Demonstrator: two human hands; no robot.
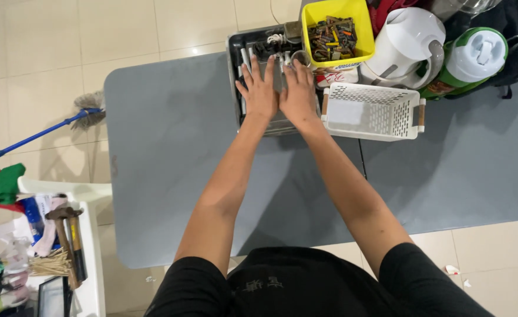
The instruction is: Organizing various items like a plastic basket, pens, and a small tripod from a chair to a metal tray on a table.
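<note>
Grey table [171,176] fills the middle of the view, and at its far edge sits a metal tray [234,53]; both hands lie flat over it, side by side and touching along the thumbs; the left hand [259,91] has its fingers spread a little, open and holding nothing; the right hand [298,94] is likewise open, fingers close together, palm down on the tray's contents, which are mostly hidden beneath; white tubes and dark bits show past the fingertips. Just right of the tray lies a white basket [370,111] with wooden handles; behind it stand a yellow bin [362,35] of small parts, a white kettle [406,41] and a green jug [476,56]. On the floor at left lies a mop [65,123]; a hammer [68,235] rests on a white shelf at lower left.
</note>
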